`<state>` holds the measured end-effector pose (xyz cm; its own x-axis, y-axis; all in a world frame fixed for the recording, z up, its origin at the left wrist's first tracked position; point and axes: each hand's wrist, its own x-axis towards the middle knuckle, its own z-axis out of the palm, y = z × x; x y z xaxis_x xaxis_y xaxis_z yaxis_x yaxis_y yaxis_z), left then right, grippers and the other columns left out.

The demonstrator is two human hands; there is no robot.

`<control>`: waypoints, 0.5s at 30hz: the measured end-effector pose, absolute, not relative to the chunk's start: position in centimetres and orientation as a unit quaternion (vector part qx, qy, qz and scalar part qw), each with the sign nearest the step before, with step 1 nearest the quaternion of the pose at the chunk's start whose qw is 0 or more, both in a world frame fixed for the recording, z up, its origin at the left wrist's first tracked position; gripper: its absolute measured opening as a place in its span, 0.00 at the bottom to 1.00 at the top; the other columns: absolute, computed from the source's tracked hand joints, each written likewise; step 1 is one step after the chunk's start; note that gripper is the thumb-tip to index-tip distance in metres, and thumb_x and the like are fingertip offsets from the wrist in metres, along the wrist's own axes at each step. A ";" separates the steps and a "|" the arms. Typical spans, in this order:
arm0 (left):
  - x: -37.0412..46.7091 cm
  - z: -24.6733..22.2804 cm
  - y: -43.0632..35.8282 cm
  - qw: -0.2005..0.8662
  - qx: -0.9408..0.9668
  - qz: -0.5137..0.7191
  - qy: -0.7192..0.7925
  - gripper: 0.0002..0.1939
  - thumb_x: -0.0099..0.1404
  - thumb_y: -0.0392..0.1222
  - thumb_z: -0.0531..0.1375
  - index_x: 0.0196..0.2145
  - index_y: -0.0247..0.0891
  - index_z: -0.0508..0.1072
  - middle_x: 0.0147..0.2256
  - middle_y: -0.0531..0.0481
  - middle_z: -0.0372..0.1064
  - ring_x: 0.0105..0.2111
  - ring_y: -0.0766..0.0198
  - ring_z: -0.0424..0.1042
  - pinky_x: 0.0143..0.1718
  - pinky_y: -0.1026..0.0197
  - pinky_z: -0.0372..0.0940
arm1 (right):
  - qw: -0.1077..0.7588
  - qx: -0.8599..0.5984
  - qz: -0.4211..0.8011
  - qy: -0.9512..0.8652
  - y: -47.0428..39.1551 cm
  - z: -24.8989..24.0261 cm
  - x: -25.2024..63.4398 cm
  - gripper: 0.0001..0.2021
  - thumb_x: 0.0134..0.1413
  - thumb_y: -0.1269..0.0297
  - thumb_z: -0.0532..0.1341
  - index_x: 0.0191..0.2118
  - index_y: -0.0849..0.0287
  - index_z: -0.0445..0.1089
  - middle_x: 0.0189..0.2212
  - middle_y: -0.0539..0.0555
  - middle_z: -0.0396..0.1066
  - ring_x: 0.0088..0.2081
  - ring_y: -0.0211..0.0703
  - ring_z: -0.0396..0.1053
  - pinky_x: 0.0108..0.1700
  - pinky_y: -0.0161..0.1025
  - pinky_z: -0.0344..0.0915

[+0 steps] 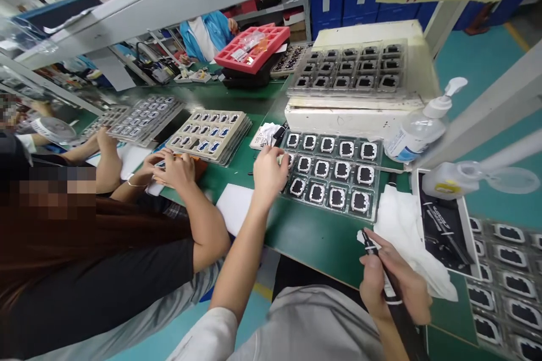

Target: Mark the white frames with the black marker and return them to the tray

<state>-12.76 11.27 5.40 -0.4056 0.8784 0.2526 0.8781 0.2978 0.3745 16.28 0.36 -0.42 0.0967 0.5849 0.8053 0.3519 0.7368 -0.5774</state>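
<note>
My left hand [269,176] is over the left edge of a clear plastic tray [372,211], its fingers curled in. Whatever lies between its fingertips is hidden. Rows of small square parts with white frames and black centres, such as this part [337,197], sit in the tray's pockets. In my right hand [396,279] is a black pen-shaped tool [387,285] with pale bands, its tip pointing up and left. A small white scrap [361,236] shows by that tip. A white cloth [400,225] lies just beyond my right hand.
A pump bottle [423,124] and a squeeze bottle [451,179] stand right, by a white box [468,220]. More filled trays stand on a white foam block [334,118] behind and at lower right [514,287]. A co-worker's hands [180,169] work close on the left.
</note>
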 end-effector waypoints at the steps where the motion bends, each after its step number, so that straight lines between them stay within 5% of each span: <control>1: -13.9 5.6 11.9 0.004 0.537 0.216 0.815 0.09 0.80 0.42 0.63 0.50 0.38 0.83 0.52 0.36 0.81 0.52 0.45 0.82 0.56 0.49 0.74 | 0.661 -0.336 0.069 -0.667 0.4 -0.3 16.0 0.12 0.64 0.79 0.72 0.50 0.60 0.77 0.32 0.50 0.79 0.35 0.52 0.86 0.41 0.55 0.91; 9: -15.3 3.9 13.0 0.028 0.541 0.189 0.819 0.16 0.75 0.47 0.70 0.55 0.37 0.82 0.55 0.34 0.81 0.55 0.39 0.81 0.58 0.45 0.74 | 0.667 -0.260 0.022 -0.697 0.5 0.1 15.5 0.22 0.58 0.85 0.71 0.56 0.64 0.77 0.32 0.47 0.75 0.28 0.40 0.76 0.47 0.59 0.93; 15: -14.9 3.7 13.6 0.036 0.546 0.219 0.808 0.09 0.71 0.45 0.73 0.41 0.37 0.82 0.55 0.31 0.79 0.58 0.36 0.79 0.61 0.43 0.73 | 0.665 -0.239 -0.036 -0.707 0.4 -0.5 15.3 0.18 0.59 0.85 0.73 0.52 0.67 0.78 0.31 0.49 0.74 0.30 0.42 0.78 0.45 0.55 0.92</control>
